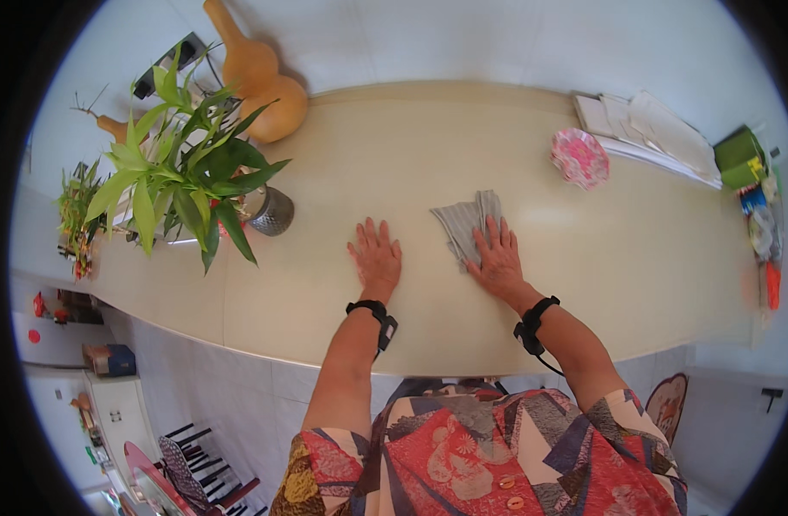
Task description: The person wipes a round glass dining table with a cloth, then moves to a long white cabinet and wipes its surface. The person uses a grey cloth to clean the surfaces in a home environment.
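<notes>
A grey striped cloth (457,222) lies bunched on the cream countertop (394,151). On its right part rests my right hand (499,258), palm down, the fingers spread a little over the fabric. My left hand (376,258) lies flat on the bare surface to the left of the cloth, fingers apart and holding nothing. Each wrist wears a black strap with a small device. Whether the right fingers pinch the cloth or only press on it is hard to see; they look straight and flat.
At the left stand a leafy green plant (194,174), a dark textured pot (272,211) and a large bottle gourd (274,106) against the wall. A pink ruffled dish (579,158) sits at right, before stacked papers (652,132) and a green box (742,158). The counter's front edge (271,358) curves before my body.
</notes>
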A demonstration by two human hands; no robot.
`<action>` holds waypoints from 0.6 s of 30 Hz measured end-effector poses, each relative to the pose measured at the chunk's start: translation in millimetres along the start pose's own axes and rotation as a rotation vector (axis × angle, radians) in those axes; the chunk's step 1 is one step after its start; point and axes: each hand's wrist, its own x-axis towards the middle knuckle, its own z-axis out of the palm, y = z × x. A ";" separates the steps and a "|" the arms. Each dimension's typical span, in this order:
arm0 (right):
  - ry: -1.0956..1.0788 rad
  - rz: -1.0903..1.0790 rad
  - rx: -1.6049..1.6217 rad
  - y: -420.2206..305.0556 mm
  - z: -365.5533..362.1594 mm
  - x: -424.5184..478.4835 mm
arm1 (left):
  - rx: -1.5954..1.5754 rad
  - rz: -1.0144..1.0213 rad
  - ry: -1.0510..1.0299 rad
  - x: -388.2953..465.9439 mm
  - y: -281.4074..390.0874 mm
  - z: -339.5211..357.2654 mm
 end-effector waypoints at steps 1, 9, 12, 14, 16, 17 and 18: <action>-0.011 -0.005 -0.011 -0.3 5.4 15.0 | 0.002 -0.004 -0.004 0.0 1.5 -4.3; 0.031 -0.110 -0.032 9.4 39.1 145.1 | 0.019 -0.030 -0.087 -6.0 4.5 -24.2; 0.124 -0.196 0.033 6.1 59.5 198.5 | -0.024 -0.006 -0.057 -1.6 5.6 -30.9; 0.144 -0.209 0.070 -5.1 72.8 236.8 | -0.042 0.005 -0.051 0.5 7.6 -30.6; 0.144 -0.245 0.112 -26.6 88.3 272.9 | -0.054 -0.007 -0.063 -0.2 6.6 -33.8; 0.133 -0.268 0.129 -37.6 94.9 287.9 | -0.061 -0.014 -0.069 -0.6 7.0 -35.4; 0.123 -0.288 0.146 -49.1 101.9 301.8 | -0.060 -0.015 -0.073 -0.2 6.8 -35.4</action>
